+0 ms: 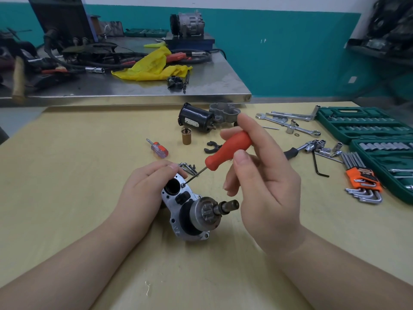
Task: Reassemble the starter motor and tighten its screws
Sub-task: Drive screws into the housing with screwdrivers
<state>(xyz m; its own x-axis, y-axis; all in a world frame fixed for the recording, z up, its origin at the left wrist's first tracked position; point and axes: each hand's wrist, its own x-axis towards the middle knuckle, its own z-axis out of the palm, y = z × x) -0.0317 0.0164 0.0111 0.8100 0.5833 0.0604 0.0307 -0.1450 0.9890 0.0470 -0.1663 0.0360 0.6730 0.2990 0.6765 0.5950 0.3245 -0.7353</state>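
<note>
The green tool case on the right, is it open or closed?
Open. The green tool case lies lid-up, with rows of shiny sockets showing inside.

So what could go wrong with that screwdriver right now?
The screwdriver meets the screw at a slant and is only pinched by the right hand, so its tip might slip out. The left hand holding the housing sits close to that tip and could get jabbed.

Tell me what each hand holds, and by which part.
Right hand pinches the orange screwdriver by its handle. Left hand grips the starter motor housing at its upper end.
</note>
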